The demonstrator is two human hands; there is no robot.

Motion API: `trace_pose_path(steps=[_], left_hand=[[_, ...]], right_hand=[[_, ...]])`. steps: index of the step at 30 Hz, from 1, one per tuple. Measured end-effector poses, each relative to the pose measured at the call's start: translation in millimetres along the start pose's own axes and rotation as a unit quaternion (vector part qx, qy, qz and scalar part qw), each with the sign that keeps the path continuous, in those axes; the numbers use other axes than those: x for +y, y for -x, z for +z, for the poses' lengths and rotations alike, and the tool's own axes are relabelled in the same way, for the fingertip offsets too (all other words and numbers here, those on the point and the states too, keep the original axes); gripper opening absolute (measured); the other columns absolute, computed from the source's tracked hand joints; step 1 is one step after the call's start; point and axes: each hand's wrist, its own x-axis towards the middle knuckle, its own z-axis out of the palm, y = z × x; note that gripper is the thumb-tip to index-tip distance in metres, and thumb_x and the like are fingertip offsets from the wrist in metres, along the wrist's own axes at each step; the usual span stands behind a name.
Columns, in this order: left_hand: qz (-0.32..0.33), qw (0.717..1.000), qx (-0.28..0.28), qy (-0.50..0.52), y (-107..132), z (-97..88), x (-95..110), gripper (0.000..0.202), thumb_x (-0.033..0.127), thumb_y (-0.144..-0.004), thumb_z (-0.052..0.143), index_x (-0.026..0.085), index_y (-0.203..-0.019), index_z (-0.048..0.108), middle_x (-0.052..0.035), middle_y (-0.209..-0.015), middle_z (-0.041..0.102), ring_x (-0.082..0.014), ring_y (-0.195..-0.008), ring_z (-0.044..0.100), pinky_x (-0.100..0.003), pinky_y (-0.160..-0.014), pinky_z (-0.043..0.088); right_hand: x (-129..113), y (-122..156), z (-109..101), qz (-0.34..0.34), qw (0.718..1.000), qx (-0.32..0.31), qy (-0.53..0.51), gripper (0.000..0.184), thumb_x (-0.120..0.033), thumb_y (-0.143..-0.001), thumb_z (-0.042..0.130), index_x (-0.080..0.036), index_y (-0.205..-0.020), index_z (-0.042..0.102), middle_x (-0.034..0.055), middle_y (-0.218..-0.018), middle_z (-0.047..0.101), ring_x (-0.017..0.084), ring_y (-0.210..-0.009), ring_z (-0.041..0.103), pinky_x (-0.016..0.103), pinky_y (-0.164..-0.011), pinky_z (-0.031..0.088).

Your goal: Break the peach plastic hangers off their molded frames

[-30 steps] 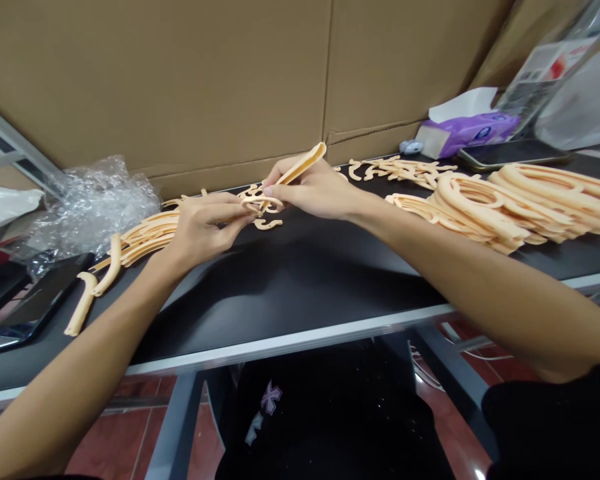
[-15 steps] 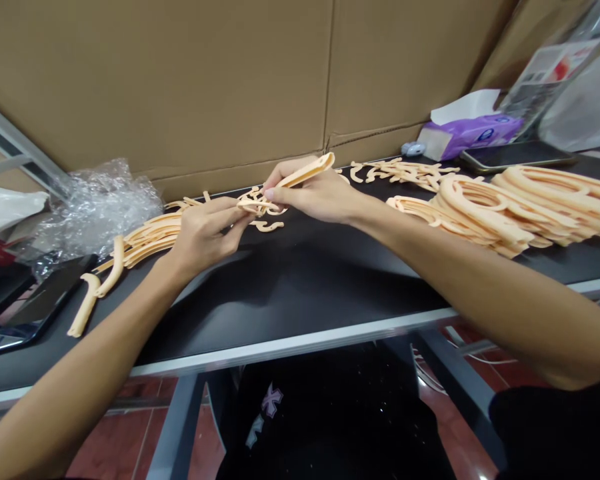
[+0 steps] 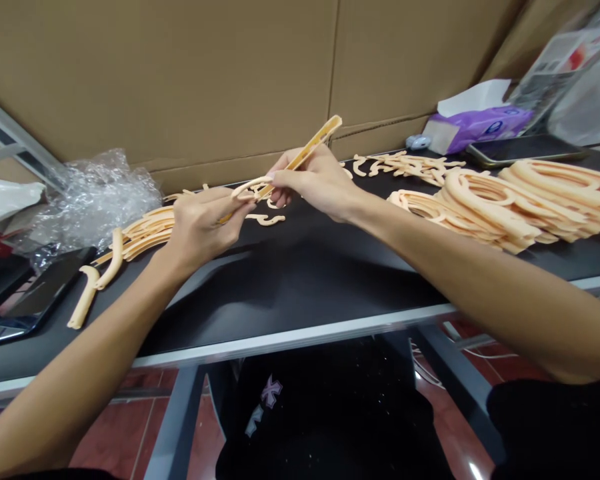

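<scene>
My right hand (image 3: 325, 180) is closed around a long cream plastic strip (image 3: 313, 143), hollow on the side that shows, its far end slanting up to the right. My left hand (image 3: 205, 220) pinches a curved cream plastic piece (image 3: 250, 187) by its end. Between my fingertips the two pieces meet; whether they are joined I cannot tell. Behind and below the hands lie small curved cream pieces (image 3: 267, 220) on the black tabletop (image 3: 300, 280). Left of my left hand is a stack of long curved strips (image 3: 147, 233).
Large ring-shaped cream pieces (image 3: 525, 207) are piled at the right, with small hooked parts (image 3: 410, 167) behind them. A purple tissue pack (image 3: 490, 127) and a phone (image 3: 525, 150) sit at the back right. Bubble wrap (image 3: 100, 200) and a dark phone (image 3: 40, 297) lie left. Cardboard (image 3: 205, 80) walls the back.
The strip in my right hand has turned to a steeper slant, its hollow side now showing. The curved piece in my left hand has tilted up against it.
</scene>
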Motion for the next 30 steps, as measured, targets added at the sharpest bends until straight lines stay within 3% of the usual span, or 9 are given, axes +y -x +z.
trace_pose_path(steps=[6,9,15,18,20,22,25,28,30], left_hand=[[-0.049,0.997,-0.016,0.06,-2,3.9,-1,0.016,0.033,-0.096,0.073,0.025,-0.088,0.085,-0.0046,-0.085,0.084,-0.0217,-0.073,0.079,-0.033,-0.072,0.061],[-0.069,0.994,-0.009,0.088,-4,2.3,2,0.014,0.032,-0.095,0.075,0.023,-0.089,0.085,-0.004,-0.087,0.085,-0.0193,-0.069,0.077,-0.032,-0.071,0.061],[-0.189,0.971,-0.047,0.139,-7,-0.6,7,0.021,0.041,-0.096,0.074,0.022,-0.091,0.082,-0.0044,-0.093,0.085,-0.0203,-0.077,0.078,-0.031,-0.072,0.062],[-0.242,0.954,-0.02,0.174,-9,-1.7,0,0.023,0.044,-0.095,0.076,0.022,-0.091,0.078,-0.0025,-0.087,0.082,-0.0198,-0.078,0.077,-0.031,-0.072,0.061],[-0.271,0.945,0.016,0.182,-11,-2.9,-9,0.025,0.045,-0.095,0.077,0.02,-0.091,0.075,-0.0003,-0.081,0.079,-0.0159,-0.072,0.074,-0.029,-0.067,0.059],[-0.287,0.94,0.036,0.182,-12,-3.9,-17,0.027,0.044,-0.094,0.078,0.018,-0.091,0.072,0.0014,-0.077,0.076,-0.0116,-0.066,0.07,-0.026,-0.063,0.057],[-0.289,0.938,0.021,0.189,-9,-2.2,-25,0.027,0.044,-0.092,0.078,0.018,-0.092,0.07,-0.0005,-0.078,0.076,-0.0124,-0.064,0.069,-0.027,-0.061,0.056],[-0.271,0.943,-0.016,0.193,-3,3.5,-27,0.026,0.046,-0.094,0.076,0.02,-0.092,0.07,-0.0036,-0.08,0.077,-0.0168,-0.066,0.071,-0.029,-0.061,0.058],[-0.262,0.944,-0.036,0.197,1,7.6,-27,0.026,0.046,-0.095,0.073,0.021,-0.094,0.07,-0.0041,-0.08,0.077,-0.0178,-0.065,0.071,-0.029,-0.061,0.058]], right_hand=[[1,-1,4,0.063,0.996,0.01,-0.065,0.004,-0.018,-0.091,0.071,-0.019,-0.092,0.068,0.0024,-0.069,0.067,0.016,-0.065,0.067,0.033,-0.073,0.065],[0,1,6,0.094,0.99,0.01,-0.107,0.009,-0.015,-0.093,0.069,-0.019,-0.086,0.064,0.0025,-0.069,0.067,0.015,-0.064,0.065,0.032,-0.073,0.063],[-6,6,10,0.101,0.987,-0.014,-0.121,0.013,-0.017,-0.098,0.066,-0.018,-0.085,0.063,0.0039,-0.073,0.068,0.014,-0.067,0.065,0.032,-0.073,0.061],[-3,4,7,0.067,0.997,-0.025,-0.029,0.011,-0.026,-0.096,0.073,-0.018,-0.091,0.069,0.0048,-0.08,0.071,0.016,-0.073,0.067,0.033,-0.077,0.06],[3,4,6,0.027,0.995,-0.026,0.09,0.014,-0.03,-0.094,0.076,-0.016,-0.097,0.073,0.0065,-0.086,0.074,0.019,-0.081,0.069,0.035,-0.083,0.058],[12,4,5,-0.025,0.97,-0.05,0.235,0.017,-0.029,-0.093,0.076,-0.015,-0.104,0.078,0.0099,-0.097,0.077,0.023,-0.095,0.071,0.039,-0.093,0.056],[25,4,7,-0.077,0.908,-0.127,0.392,0.026,-0.027,-0.098,0.067,-0.013,-0.113,0.082,0.0159,-0.117,0.078,0.03,-0.117,0.068,0.043,-0.106,0.05],[34,4,9,-0.096,0.877,-0.161,0.442,0.03,-0.023,-0.101,0.058,-0.012,-0.11,0.084,0.0171,-0.116,0.078,0.031,-0.118,0.066,0.043,-0.107,0.048],[36,3,8,-0.099,0.877,-0.157,0.444,0.028,-0.016,-0.097,0.058,-0.013,-0.102,0.085,0.0159,-0.109,0.078,0.029,-0.111,0.068,0.04,-0.102,0.049]])
